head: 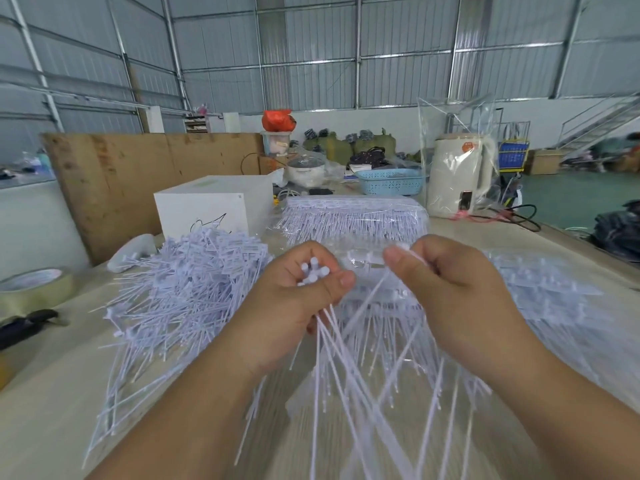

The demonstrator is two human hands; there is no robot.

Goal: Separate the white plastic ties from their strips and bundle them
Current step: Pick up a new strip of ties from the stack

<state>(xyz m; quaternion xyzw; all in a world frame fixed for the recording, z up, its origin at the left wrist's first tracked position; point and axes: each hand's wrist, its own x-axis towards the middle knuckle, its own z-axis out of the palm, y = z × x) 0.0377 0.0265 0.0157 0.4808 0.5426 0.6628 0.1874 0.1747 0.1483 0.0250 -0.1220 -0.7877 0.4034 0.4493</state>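
Head view, looking fwd and down over a pale wood-grain table (52, 410).

Centre: left hand (294, 306) clenched round a small bundle of white plastic ties (313, 273), rounded heads poking out betw. thumb and fingers, thin stiff tails fanning down and toward the viewer. Right hand (446, 271) just beside it, thumb and forefinger pinching the head end of one tie (367, 308) that slants down-left toward the bundle; hands close but apart.

Under and beyond both hands: unseparated strips (356, 220), flat comb-like rows of ties wrapped in clear crinkled film, stacked mid-table; more sheets of strips (540, 289) spread flat at the right, partly blurred.

Left of the hands: loose heap of ties (194, 278), tangled, thin straight stems w/ small rectangular tags, lying on the table well apart from the held bundle.

Far left edge: roll of glossy tape (38, 285), round, yellowish-clear; below it a dark tool (24, 327), type not clear.

Behind the heap: white box (207, 209), matte, cuboid, black scribble on the front face. Leaning brown board (138, 178), rough-grained.

Rear right: cream kettle-like appliance (457, 174) inside a clear plastic bag; light-blue perforated basket (391, 181); lidded white cooker pot (306, 168); orange bag (277, 120) atop a clear container.

Bkgd: corrugated grey metal walls (311, 57) w/ steel framing
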